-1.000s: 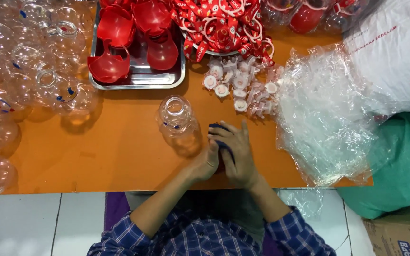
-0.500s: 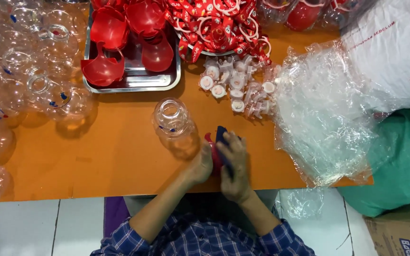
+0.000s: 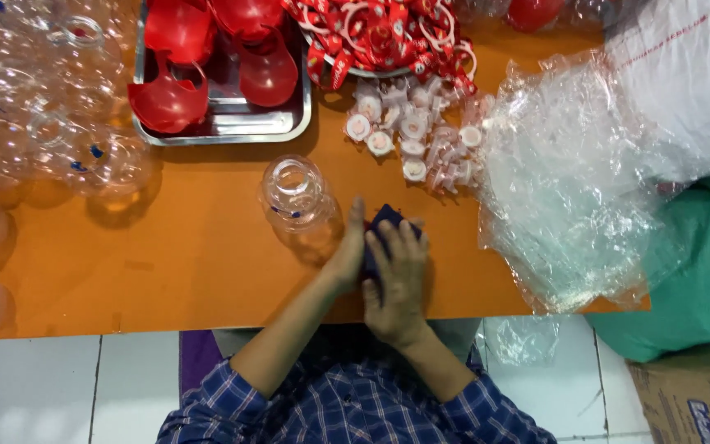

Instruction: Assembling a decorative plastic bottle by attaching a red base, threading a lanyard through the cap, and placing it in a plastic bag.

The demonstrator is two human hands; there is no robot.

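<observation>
My left hand (image 3: pixel 347 256) and my right hand (image 3: pixel 396 275) press together on a small dark blue cloth-like piece (image 3: pixel 384 224) over the orange table (image 3: pixel 166 271). The fingers of both hands wrap around it and only its top edge shows. A clear plastic bottle (image 3: pixel 296 196) stands open-mouthed just left of my left hand, apart from it. A pile of small white caps (image 3: pixel 408 131) lies beyond my hands.
A metal tray (image 3: pixel 232 127) with red plastic parts (image 3: pixel 170 99) sits at the back. Red and white straps (image 3: pixel 380 33) lie in a heap beside it. Several clear bottles (image 3: pixel 34 123) crowd the left. Crumpled clear plastic bags (image 3: pixel 569 189) and a white sack (image 3: pixel 684 82) fill the right.
Both hands have stayed closed on the dark blue piece beside the bottle, shifting their grip slightly. The view has moved a little.
</observation>
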